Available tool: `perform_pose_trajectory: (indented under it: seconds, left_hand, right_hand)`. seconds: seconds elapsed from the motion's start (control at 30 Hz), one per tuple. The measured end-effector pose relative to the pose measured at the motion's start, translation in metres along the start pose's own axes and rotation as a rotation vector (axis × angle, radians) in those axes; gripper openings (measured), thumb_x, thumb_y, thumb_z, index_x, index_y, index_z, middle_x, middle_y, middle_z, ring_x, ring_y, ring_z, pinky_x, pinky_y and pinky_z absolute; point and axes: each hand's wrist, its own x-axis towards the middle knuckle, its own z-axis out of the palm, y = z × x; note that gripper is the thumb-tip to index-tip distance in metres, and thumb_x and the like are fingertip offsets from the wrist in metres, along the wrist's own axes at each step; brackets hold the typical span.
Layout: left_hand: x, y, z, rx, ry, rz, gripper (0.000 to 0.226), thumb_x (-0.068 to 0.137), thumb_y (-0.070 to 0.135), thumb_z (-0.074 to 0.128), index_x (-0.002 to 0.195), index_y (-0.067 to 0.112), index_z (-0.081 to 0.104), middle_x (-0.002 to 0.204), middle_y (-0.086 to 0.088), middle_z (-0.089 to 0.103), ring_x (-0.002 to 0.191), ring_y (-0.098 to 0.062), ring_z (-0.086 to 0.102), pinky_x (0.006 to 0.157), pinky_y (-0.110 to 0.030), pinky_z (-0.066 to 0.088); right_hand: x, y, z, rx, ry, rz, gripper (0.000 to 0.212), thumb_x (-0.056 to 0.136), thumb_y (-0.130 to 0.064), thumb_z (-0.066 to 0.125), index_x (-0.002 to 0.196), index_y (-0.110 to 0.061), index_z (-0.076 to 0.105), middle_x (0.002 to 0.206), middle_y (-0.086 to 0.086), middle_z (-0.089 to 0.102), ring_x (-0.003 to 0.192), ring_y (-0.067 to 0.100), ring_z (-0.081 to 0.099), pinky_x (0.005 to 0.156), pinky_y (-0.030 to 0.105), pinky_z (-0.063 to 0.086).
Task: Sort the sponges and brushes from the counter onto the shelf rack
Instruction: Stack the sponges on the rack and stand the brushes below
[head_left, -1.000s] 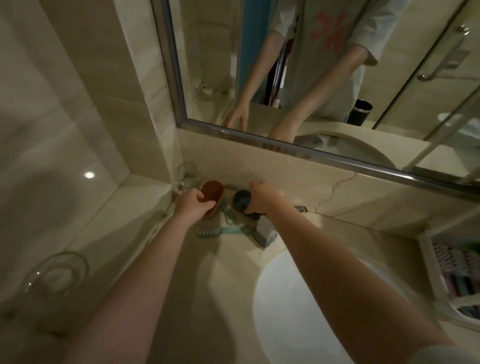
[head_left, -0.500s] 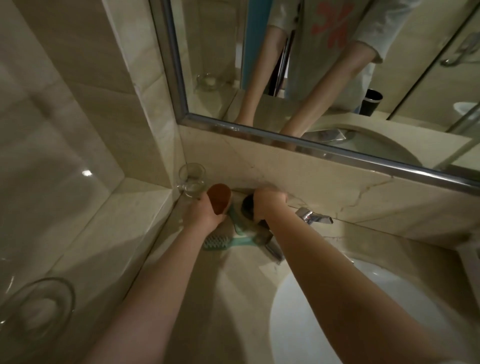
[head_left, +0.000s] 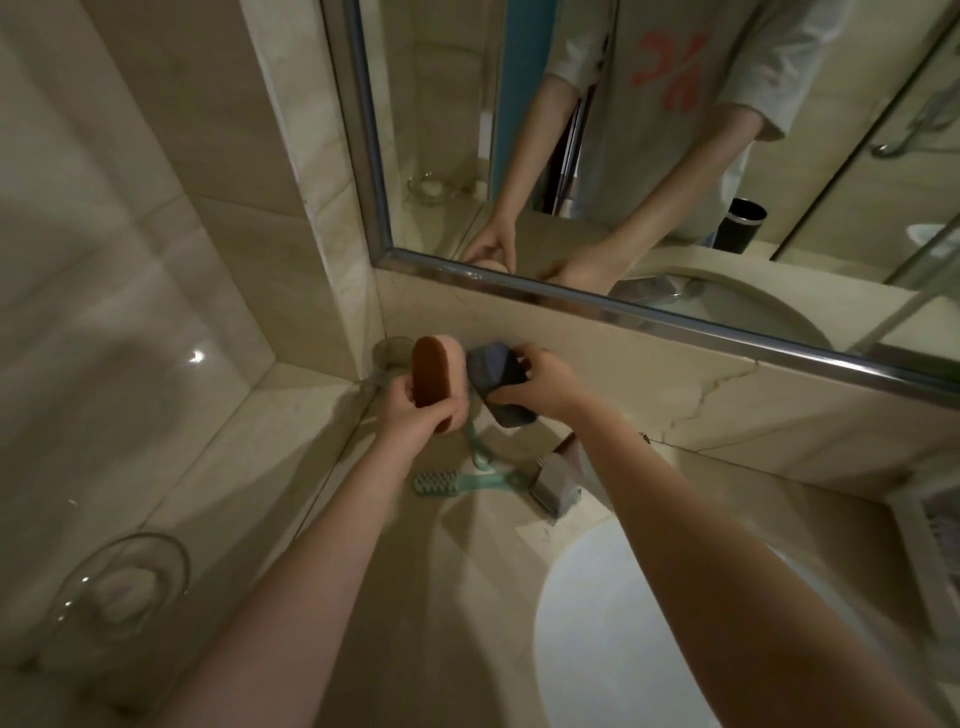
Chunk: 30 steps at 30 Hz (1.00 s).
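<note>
Nearest, at 8 o'clock, a clear glass dish (head_left: 120, 586) sits on the pale marble bench (head_left: 249, 499), and the white basin (head_left: 649, 634) fills the 5 o'clock corner. Past the basin's rim, just below the middle of the view, a teal brush (head_left: 437, 483) lies flat on the bench with its bristle head toward 9 o'clock, its handle reaching the metal faucet (head_left: 551, 486) beside it. At the 3 o'clock edge the white frame of the shelf rack (head_left: 922, 525) shows; its contents are too blurred to tell. Above the brush both hands are raised off the bench, close together. The left hand (head_left: 415, 411) grips an oval brown-faced sponge (head_left: 432, 371) on edge, fingers wrapped round its lower half. The right hand (head_left: 551, 384) clutches a dark blue-grey sponge (head_left: 494, 370), which almost touches the brown one. Behind them at 11 o'clock a drinking glass (head_left: 390, 354) stands in the corner, under the steel-framed mirror (head_left: 519, 293).
</note>
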Motion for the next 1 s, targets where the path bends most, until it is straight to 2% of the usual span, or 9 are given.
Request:
perform_pose_trajectory:
  seconds: [0.13,0.27,0.37,0.43,0.53,0.57,0.73,0.9,1.0]
  left_hand:
    - [-0.024,0.018,0.001,-0.159,-0.037,0.010,0.069,0.071,0.009,0.077,0.129,0.011,0.040,0.121,-0.009,0.054,0.108,-0.024,0.055,0.096,-0.041,0.047]
    - [-0.054,0.039,0.006,-0.308,-0.184,0.036,0.084,0.074,0.010,0.075,0.141,0.025,0.027,0.122,-0.004,0.052,0.112,-0.024,0.055,0.096,-0.045,0.048]
    - [-0.078,0.058,0.011,-0.344,-0.340,0.109,0.080,0.076,0.015,0.073,0.141,0.033,0.030,0.125,-0.007,0.054,0.111,-0.024,0.056,0.082,-0.037,0.050]
    - [-0.092,0.071,0.015,-0.342,-0.386,0.149,0.075,0.076,0.020,0.073,0.138,0.038,0.034,0.126,-0.007,0.054,0.112,-0.024,0.055,0.083,-0.036,0.050]
    - [-0.111,0.086,0.025,-0.275,-0.407,0.219,0.071,0.074,0.025,0.075,0.131,0.044,0.038,0.127,-0.008,0.053,0.116,-0.026,0.054,0.090,-0.040,0.051]
    - [-0.118,0.091,0.028,-0.273,-0.423,0.245,0.068,0.075,0.024,0.075,0.128,0.046,0.039,0.127,-0.009,0.053,0.116,-0.027,0.054,0.090,-0.039,0.051]
    - [-0.156,0.115,0.051,-0.295,-0.494,0.323,0.056,0.081,0.025,0.069,0.125,0.043,0.041,0.122,-0.003,0.053,0.112,-0.021,0.053,0.082,-0.031,0.050]
    - [-0.201,0.132,0.084,-0.336,-0.553,0.348,0.047,0.087,0.020,0.061,0.127,0.037,0.041,0.120,0.001,0.055,0.105,-0.013,0.056,0.079,-0.029,0.051]
    - [-0.234,0.141,0.110,-0.340,-0.594,0.387,0.047,0.089,0.016,0.058,0.127,0.036,0.040,0.118,-0.001,0.057,0.105,-0.015,0.058,0.075,-0.027,0.053]
  right_hand:
    - [-0.031,-0.011,-0.026,0.486,-0.004,0.002,0.054,0.085,-0.021,0.068,0.134,-0.015,0.045,0.116,0.007,0.057,0.101,0.019,0.055,0.078,0.024,0.050]
    - [-0.067,-0.016,-0.048,0.827,-0.053,-0.010,0.028,0.093,-0.022,0.054,0.121,-0.019,0.050,0.105,0.005,0.060,0.094,0.020,0.059,0.082,0.035,0.049]
    - [-0.091,-0.019,-0.065,0.865,-0.015,-0.034,0.022,0.096,-0.028,0.048,0.115,-0.019,0.056,0.100,0.003,0.062,0.091,0.019,0.059,0.081,0.035,0.047]
    - [-0.103,-0.021,-0.077,0.926,0.028,-0.047,0.025,0.097,-0.031,0.046,0.114,-0.016,0.058,0.104,0.007,0.063,0.094,0.021,0.059,0.085,0.035,0.047]
    - [-0.125,-0.020,-0.093,0.882,0.101,-0.056,0.053,0.088,-0.046,0.057,0.130,-0.014,0.052,0.120,0.007,0.061,0.108,0.022,0.059,0.097,0.037,0.047]
    - [-0.133,-0.020,-0.098,0.846,0.116,-0.085,0.055,0.086,-0.045,0.062,0.131,-0.016,0.052,0.121,0.007,0.062,0.109,0.022,0.060,0.096,0.037,0.048]
    - [-0.177,-0.006,-0.132,0.803,0.327,-0.176,0.038,0.090,-0.033,0.061,0.124,-0.018,0.055,0.109,-0.003,0.063,0.100,0.013,0.061,0.077,0.022,0.051]
    - [-0.215,0.021,-0.177,1.011,0.530,-0.098,0.029,0.094,-0.033,0.054,0.120,-0.020,0.058,0.116,0.003,0.061,0.106,0.020,0.058,0.088,0.035,0.050]
    - [-0.238,0.036,-0.200,1.038,0.522,-0.083,0.030,0.096,-0.039,0.048,0.119,-0.021,0.057,0.117,0.007,0.060,0.107,0.024,0.058,0.081,0.035,0.050]
